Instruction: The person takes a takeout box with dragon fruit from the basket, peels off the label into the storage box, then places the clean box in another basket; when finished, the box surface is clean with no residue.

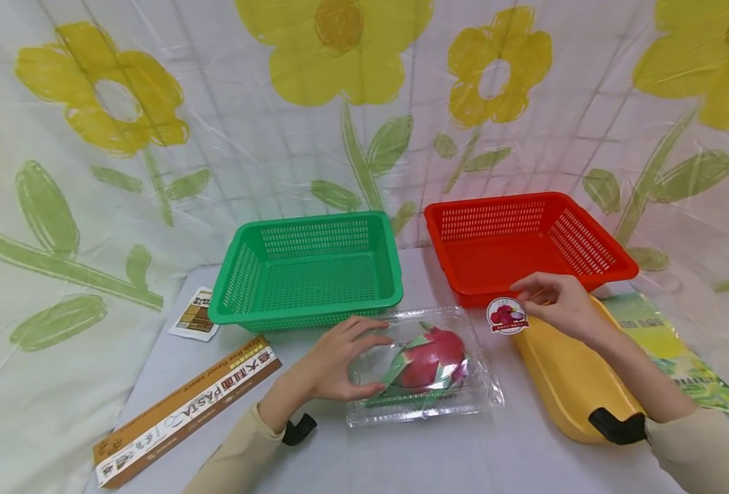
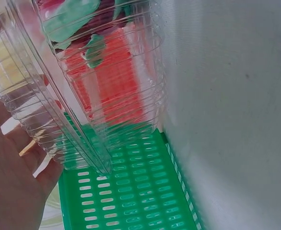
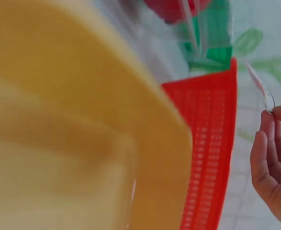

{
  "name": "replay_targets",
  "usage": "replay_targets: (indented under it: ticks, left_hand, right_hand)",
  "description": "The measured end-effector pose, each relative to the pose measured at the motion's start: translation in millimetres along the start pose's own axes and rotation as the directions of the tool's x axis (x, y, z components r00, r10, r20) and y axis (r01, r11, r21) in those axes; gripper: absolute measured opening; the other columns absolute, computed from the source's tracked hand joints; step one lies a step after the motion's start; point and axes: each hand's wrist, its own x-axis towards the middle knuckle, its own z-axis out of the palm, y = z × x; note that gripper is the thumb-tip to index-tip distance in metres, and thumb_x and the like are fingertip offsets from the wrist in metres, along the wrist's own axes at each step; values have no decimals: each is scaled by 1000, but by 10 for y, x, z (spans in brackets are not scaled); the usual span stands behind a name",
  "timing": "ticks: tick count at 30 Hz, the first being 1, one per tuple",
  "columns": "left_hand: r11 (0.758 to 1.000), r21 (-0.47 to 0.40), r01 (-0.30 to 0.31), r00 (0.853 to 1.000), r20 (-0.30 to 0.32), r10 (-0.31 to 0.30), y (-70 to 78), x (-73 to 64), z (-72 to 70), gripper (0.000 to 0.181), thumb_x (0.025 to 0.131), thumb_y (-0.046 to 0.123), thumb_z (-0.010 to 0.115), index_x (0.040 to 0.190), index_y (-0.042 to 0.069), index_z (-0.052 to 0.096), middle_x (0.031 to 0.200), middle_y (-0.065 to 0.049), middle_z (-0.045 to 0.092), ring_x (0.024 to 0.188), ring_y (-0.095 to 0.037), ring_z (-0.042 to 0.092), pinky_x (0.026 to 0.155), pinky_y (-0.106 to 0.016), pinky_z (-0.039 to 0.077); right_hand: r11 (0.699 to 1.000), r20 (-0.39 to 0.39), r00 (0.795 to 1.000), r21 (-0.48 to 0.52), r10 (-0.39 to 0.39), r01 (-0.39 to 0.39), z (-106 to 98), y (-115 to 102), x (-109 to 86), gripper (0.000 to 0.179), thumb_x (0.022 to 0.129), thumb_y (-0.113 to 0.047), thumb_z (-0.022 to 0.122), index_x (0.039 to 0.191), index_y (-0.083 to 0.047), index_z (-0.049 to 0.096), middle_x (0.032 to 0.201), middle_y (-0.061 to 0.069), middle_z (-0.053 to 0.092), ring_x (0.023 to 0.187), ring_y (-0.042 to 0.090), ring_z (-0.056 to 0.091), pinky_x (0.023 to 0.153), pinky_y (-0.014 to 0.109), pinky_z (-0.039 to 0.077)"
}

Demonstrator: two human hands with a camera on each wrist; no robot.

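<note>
A clear plastic clamshell box (image 1: 422,414) lies on the table in the head view with a pink dragon fruit (image 1: 435,358) inside. My left hand (image 1: 339,360) rests at the box's left side, thumb and fingers spread over its lid. In the left wrist view those fingers (image 2: 23,139) lie along the ridged plastic wall. Between right thumb and fingertips I pinch the edge of a round dragon fruit sticker (image 1: 507,316), held up right of the box. The right wrist view shows this sticker (image 3: 261,88) nearly edge-on in my right hand (image 3: 277,177).
A green basket (image 1: 321,309) stands behind the box, a red basket (image 1: 481,298) to its right. The yellow tray (image 1: 577,370) sits under my right forearm, beside a green-yellow packet (image 1: 679,350). At left are a long pasta box (image 1: 188,412) and a small sachet (image 1: 196,315).
</note>
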Motion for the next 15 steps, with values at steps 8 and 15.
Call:
replay_targets:
  ticks: [8, 15]
  left_hand:
    - [1000, -7, 3, 1000, 5, -3, -5, -8, 16, 62, 81, 54, 67, 132, 20, 59, 142, -6, 51, 129, -19, 44, 103, -41, 45]
    - [1000, -18, 22, 1000, 10, -22, -2, -10, 7, 63, 80, 53, 68, 132, 18, 60, 143, -5, 50, 131, -19, 43, 104, -43, 45]
  right_hand:
    - [998, -47, 997, 4, 65, -65, -244, 284, -112, 23, 89, -3, 69, 112, 3, 68, 86, 8, 71, 73, 11, 65, 62, 20, 54]
    - [987, -54, 985, -1, 162, -163, -376, 494, -199, 29, 92, -7, 67, 117, 7, 64, 92, 12, 71, 75, 4, 65, 65, 18, 55]
